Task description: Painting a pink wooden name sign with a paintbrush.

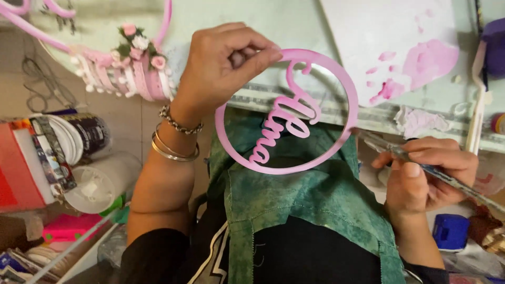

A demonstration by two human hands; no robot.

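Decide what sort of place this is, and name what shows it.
Probably a craft worktable: the left hand holds a pink ring, the right hand a brush, beside a paint-smeared sheet.

Far left: a red-and-white carton point(21, 168) (upright), beside it a dark-labelled white tub point(87, 134).

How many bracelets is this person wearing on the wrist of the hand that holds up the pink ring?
3, all on the left hand's wrist: a beaded chain bracelet nearest the hand, then two plain metal bangles side by side below it. More could be hidden behind the wrist.
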